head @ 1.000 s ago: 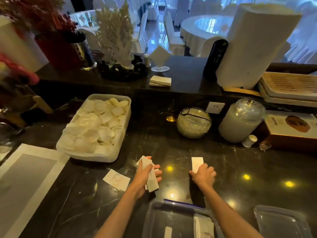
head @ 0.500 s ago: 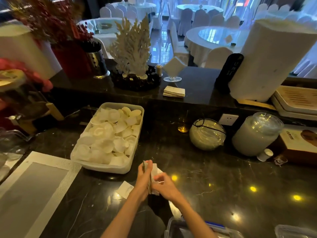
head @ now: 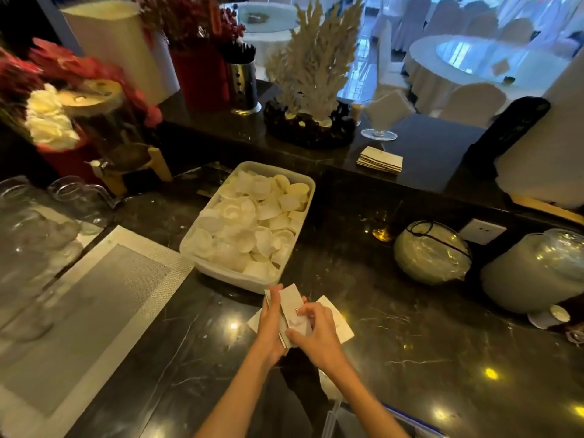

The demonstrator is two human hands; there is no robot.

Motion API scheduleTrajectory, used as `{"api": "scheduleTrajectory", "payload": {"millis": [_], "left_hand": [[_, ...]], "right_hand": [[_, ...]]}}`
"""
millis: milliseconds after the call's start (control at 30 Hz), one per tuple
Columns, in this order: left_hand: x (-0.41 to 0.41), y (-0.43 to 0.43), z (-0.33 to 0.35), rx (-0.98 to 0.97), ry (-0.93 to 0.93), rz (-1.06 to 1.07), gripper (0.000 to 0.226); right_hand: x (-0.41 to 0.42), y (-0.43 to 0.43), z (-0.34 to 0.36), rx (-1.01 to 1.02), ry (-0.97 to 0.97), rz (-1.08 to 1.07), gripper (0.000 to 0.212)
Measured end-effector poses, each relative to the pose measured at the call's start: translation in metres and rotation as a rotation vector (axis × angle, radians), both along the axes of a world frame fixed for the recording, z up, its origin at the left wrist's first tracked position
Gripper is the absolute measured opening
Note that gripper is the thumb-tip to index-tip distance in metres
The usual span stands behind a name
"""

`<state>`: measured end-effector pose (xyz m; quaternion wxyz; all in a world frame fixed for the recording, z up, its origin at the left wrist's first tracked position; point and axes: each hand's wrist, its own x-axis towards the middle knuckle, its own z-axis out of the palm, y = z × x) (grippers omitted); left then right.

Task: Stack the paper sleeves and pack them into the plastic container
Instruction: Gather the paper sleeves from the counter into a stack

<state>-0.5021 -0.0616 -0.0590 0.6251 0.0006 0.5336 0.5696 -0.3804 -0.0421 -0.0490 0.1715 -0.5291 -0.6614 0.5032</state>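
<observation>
A small stack of white paper sleeves [head: 292, 306] is held upright on edge above the dark marble counter, just in front of me. My left hand [head: 271, 327] grips its left side and my right hand [head: 311, 333] presses its right side and lower end. Beneath my hands a loose white paper sleeve [head: 339, 320] lies flat on the counter, with another corner of paper [head: 254, 322] showing at the left. The clear plastic container [head: 335, 415] shows only as a rim at the bottom edge, under my right forearm.
A white tub [head: 308, 197] full of white paper cups sits just beyond my hands. A grey mat [head: 94, 298] and glassware [head: 34, 229] lie left. Round lidded jars [head: 431, 251] [head: 537, 273] stand right. A raised ledge holds napkins [head: 380, 159] and decorations.
My right hand picked a sleeve off the counter at the right and brought it to the stack in my left hand. The view has swung left and up, pushing the plastic container mostly out of frame.
</observation>
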Motion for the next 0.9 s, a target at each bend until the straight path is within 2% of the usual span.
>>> {"api": "scheduleTrajectory", "payload": {"millis": [133,267,400,533,567,700,767,833,900], "left_hand": [[-0.006,0.003,-0.002,-0.038,0.037,-0.073,0.067],[-0.007,0.005,0.004,-0.015,-0.033,-0.031,0.055],[0.0,0.007,0.009,0.042,-0.054,-0.007,0.058],[0.01,0.005,0.01,0.034,-0.089,-0.062,0.076],[0.011,0.005,0.01,0.044,-0.12,-0.061,0.075],[0.006,-0.001,0.002,0.036,-0.201,-0.037,0.064],[-0.003,-0.009,-0.002,0.028,-0.167,-0.041,0.06],[-0.013,-0.015,-0.005,0.011,-0.11,-0.007,0.054],[-0.021,-0.02,-0.002,-0.031,-0.015,0.009,0.041]], "right_hand": [[0.008,-0.003,0.011,-0.022,0.097,-0.065,0.06],[0.029,0.008,0.031,-0.007,0.147,-0.097,0.06],[0.036,0.012,0.045,0.256,0.032,-0.14,0.051],[0.015,-0.018,0.044,0.553,0.022,0.125,0.031],[0.01,-0.025,0.039,0.537,0.021,0.17,0.031],[0.012,-0.024,0.023,0.251,0.063,0.241,0.043],[0.018,-0.013,0.019,0.219,-0.003,0.282,0.045],[0.017,0.002,0.014,0.241,-0.084,0.235,0.044],[0.011,0.014,0.013,0.192,-0.147,0.218,0.044]]}}
